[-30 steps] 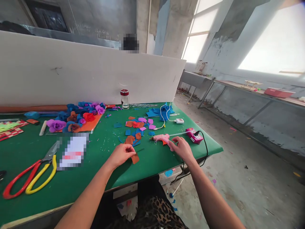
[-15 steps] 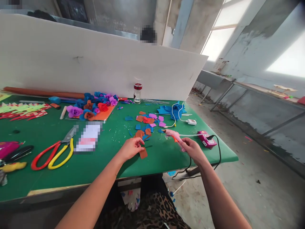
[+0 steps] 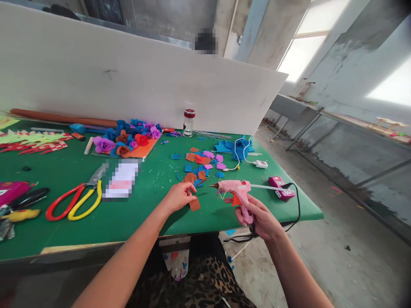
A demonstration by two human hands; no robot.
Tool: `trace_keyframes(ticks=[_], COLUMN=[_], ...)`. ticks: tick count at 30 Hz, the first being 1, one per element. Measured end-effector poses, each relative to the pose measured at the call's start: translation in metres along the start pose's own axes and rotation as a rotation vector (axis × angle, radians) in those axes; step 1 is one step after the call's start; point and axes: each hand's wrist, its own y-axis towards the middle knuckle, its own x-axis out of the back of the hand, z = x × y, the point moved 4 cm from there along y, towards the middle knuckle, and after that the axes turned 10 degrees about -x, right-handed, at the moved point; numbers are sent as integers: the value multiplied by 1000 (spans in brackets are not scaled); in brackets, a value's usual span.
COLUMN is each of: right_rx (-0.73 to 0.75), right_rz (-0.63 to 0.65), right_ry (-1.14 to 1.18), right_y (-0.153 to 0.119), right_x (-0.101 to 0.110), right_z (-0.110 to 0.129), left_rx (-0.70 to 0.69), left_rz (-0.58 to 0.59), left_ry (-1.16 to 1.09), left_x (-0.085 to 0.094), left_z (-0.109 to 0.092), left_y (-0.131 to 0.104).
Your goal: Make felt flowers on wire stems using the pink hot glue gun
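Note:
My right hand [image 3: 261, 216] is wrapped round the handle of a pink hot glue gun [image 3: 236, 186] with an orange trigger. The gun's nozzle points left, towards my left hand, and a clear glue stick [image 3: 268, 187] sticks out of its back. My left hand [image 3: 179, 197] is closed in a pinch, with a small brown crepe-paper piece [image 3: 194, 204] at its fingertips. The nozzle and the brown piece are apart. Just beyond my left hand lie loose cut pieces [image 3: 201, 160] in brown, blue, red and lilac.
Finished paper flowers [image 3: 128, 139] lie at the back left. Red-and-yellow-handled scissors [image 3: 78, 194] rest beside a white sheet [image 3: 122, 179]. A glass jar [image 3: 189, 123] stands by the white board [image 3: 144, 72]. A purple power block [image 3: 281, 189] with a black cord sits near the table's right edge.
My right hand has turned and lowered the glue gun, so its side now faces me and its handle points down. My left hand stays pinched in nearly the same place.

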Motion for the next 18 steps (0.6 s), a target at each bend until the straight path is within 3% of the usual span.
trace_keyframes(ticks=[7, 18], right_rx=[7, 117], right_rz=[-32, -27], right_ry=[-330, -736], right_y=[-10, -2], right_x=[2, -26], right_z=[8, 8], left_rx=[0, -5], left_rz=[-22, -18], left_ry=[7, 50], left_x=[1, 2], left_z=[-2, -6], left_y=[-1, -1])
